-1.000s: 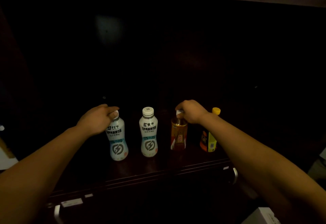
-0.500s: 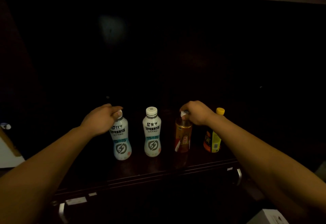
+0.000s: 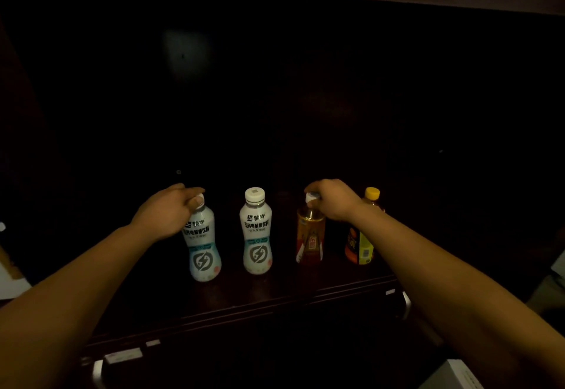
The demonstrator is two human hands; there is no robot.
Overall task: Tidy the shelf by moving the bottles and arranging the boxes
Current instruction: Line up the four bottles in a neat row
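Observation:
Several bottles stand in a row near the front of a dark wooden shelf (image 3: 275, 300). My left hand (image 3: 166, 212) grips the cap and neck of the leftmost white bottle (image 3: 203, 254). A second white bottle (image 3: 257, 235) stands untouched beside it. My right hand (image 3: 331, 200) is closed around the cap of an amber tea bottle (image 3: 309, 238). At the right end, a yellow-capped bottle (image 3: 362, 241) with a dark and yellow label is partly hidden behind my right forearm. All bottles are upright.
The back of the shelf is too dark to see into. A white box (image 3: 452, 373) shows at the bottom right and pale cardboard (image 3: 9, 278) at the left edge. Metal brackets (image 3: 97, 373) sit below the shelf's front lip.
The view shifts slightly between frames. Both hands stay on the same bottle caps, and the bottles keep their places in the row.

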